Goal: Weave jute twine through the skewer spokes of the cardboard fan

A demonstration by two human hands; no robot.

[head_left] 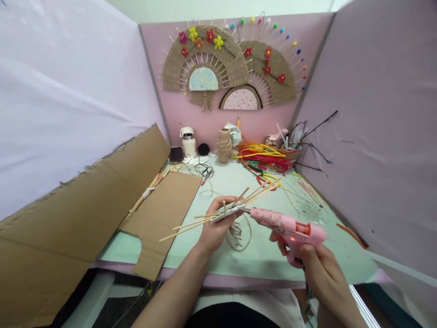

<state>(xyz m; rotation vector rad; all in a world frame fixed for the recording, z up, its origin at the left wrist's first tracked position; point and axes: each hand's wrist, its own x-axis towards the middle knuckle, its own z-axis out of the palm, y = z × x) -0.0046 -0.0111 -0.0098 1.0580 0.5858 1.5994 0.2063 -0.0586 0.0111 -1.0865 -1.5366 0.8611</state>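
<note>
My left hand (215,228) is closed around a small pale flat piece (227,213), seen nearly edge-on. Thin wooden sticks (261,192) fan out from it to both sides. A pink hot glue gun (285,225) with a lit orange light is gripped in my right hand (319,264), fingers wrapped about its handle. The gun's metal nozzle points left, at the edge of the flat piece beside my left fingers; whether it touches cannot be made out. Beneath my left hand, a loose bundle of twine (236,232) lies on the table.
Cardboard sheets (172,196) cover the left side, with a stick bundle (146,193) on them. At the back stand a white bottle (189,145), a twine spool (224,146) and red and yellow pipe cleaners (264,155). Dark twigs (316,150) jut out right. Woven fans (208,54) hang behind.
</note>
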